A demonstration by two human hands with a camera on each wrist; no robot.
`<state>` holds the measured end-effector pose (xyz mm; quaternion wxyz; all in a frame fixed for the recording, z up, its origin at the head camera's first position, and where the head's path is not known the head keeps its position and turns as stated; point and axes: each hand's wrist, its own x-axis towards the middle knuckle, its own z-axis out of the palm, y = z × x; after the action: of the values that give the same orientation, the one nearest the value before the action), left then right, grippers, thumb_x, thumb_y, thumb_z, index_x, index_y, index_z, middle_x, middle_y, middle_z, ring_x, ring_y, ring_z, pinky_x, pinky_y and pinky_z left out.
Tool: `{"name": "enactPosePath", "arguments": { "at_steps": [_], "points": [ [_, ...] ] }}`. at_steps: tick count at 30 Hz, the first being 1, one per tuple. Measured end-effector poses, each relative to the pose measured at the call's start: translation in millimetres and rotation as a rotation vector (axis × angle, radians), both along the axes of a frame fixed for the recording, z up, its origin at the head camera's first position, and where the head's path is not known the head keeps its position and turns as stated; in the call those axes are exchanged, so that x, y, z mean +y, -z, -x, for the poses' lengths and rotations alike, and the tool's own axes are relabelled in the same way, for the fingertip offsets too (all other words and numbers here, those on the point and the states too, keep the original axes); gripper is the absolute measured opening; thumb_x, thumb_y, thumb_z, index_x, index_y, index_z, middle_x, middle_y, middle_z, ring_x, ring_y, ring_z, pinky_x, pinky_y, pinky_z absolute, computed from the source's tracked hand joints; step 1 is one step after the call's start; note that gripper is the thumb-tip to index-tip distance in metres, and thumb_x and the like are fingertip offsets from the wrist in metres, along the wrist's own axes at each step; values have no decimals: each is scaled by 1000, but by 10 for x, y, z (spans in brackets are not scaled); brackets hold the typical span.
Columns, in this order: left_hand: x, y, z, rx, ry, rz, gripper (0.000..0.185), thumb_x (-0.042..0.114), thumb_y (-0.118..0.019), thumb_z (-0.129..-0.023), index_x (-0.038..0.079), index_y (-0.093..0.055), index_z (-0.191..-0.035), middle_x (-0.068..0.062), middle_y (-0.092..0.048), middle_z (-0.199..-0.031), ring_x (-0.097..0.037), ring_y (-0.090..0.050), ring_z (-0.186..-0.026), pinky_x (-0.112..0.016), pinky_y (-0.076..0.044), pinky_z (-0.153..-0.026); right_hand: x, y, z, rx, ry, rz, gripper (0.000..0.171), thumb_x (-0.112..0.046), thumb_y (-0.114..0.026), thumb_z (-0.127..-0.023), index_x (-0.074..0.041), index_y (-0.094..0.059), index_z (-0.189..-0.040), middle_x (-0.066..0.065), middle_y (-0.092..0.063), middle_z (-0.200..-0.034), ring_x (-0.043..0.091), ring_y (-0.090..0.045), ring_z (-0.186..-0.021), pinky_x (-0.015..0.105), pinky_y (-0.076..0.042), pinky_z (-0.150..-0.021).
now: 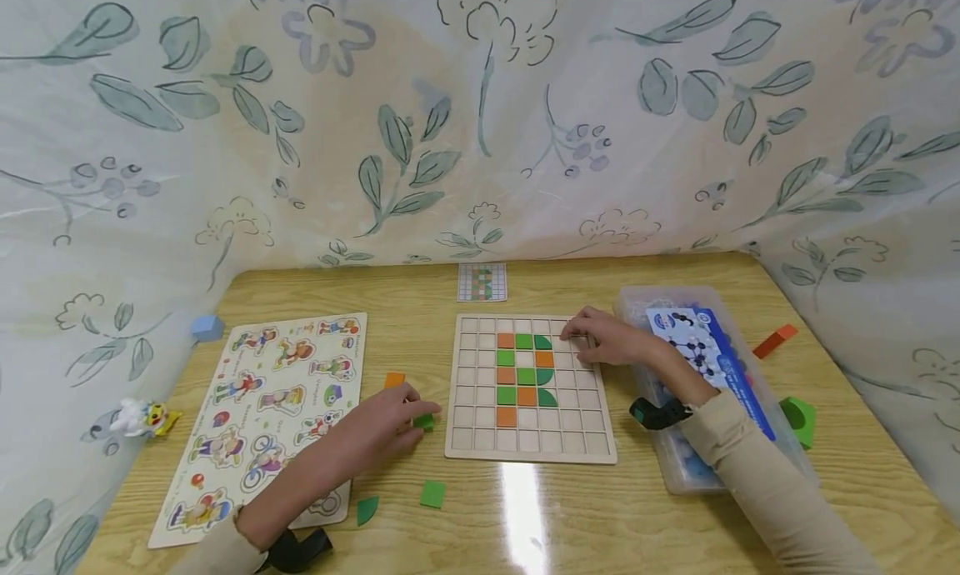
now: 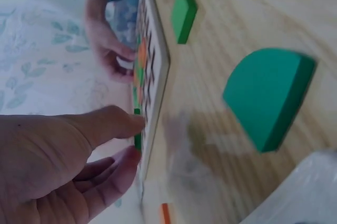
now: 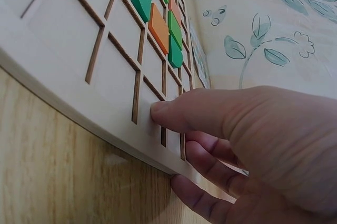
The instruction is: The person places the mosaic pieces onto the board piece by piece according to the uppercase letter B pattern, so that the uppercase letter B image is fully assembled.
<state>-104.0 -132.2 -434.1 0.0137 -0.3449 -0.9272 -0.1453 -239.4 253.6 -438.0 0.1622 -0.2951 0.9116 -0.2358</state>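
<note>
A pale wooden grid board lies on the table with green and orange tiles set in its middle columns. My left hand is just left of the board, pinching a green tile between thumb and fingers; the left wrist view shows the tile's green edge there. At the board's upper right corner, my right hand rests with the thumb on the grid and the other fingers spread at the rim. Near the left hand lie an orange tile, a green square and a dark green quarter-circle.
Behind the board lies a small pattern card. A picture puzzle board is under the left forearm. Beneath the right arm stands a clear plastic box. Blocks, blue, red and green, and a small toy figure sit around.
</note>
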Motion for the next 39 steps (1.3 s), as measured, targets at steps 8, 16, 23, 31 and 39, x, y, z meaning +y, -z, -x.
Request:
{"name": "enactPosePath", "arguments": {
  "at_steps": [8,16,23,31,39],
  "points": [
    [-25,-23,4,-93,56,-21,25,6,-67,-87,15,-72,-110,-3,-56,-97,-4,-40,-70,-15,-37,-59,10,4,1,12,-12,-1,30,-8,-65,-90,-10,-62,-120,13,-52,-117,24,-49,-102,36,-42,-84],
    [15,-36,47,-119,69,-56,20,14,-69,-90,19,-67,-109,1,-53,-99,-4,-41,-67,-15,-38,-59,19,14,3,10,-23,12,30,-7,-64,-90,-9,-62,-120,14,-52,-118,26,-51,-105,38,-43,-86],
    [235,-98,161,-173,106,-88,23,16,-67,-91,19,-67,-113,4,-56,-103,-6,-48,-75,-15,-43,-63,11,0,6,-1,-14,6,30,-8,-65,-90,-8,-62,-120,14,-52,-116,27,-52,-108,41,-44,-89],
    [740,-112,356,-97,211,25,21,17,-65,-89,21,-69,-109,0,-59,-104,-7,-50,-77,-16,-44,-65,9,15,15,7,-22,8,30,-7,-64,-90,-7,-62,-119,14,-52,-116,27,-52,-107,40,-43,-88],
    [1196,-95,422,-65,325,75,21,19,-64,-92,21,-67,-113,0,-59,-106,-7,-51,-82,-12,-42,-68,20,22,12,60,-67,44,29,-6,-64,-88,-5,-63,-117,15,-52,-112,28,-51,-103,40,-43,-86]
  ]
}}
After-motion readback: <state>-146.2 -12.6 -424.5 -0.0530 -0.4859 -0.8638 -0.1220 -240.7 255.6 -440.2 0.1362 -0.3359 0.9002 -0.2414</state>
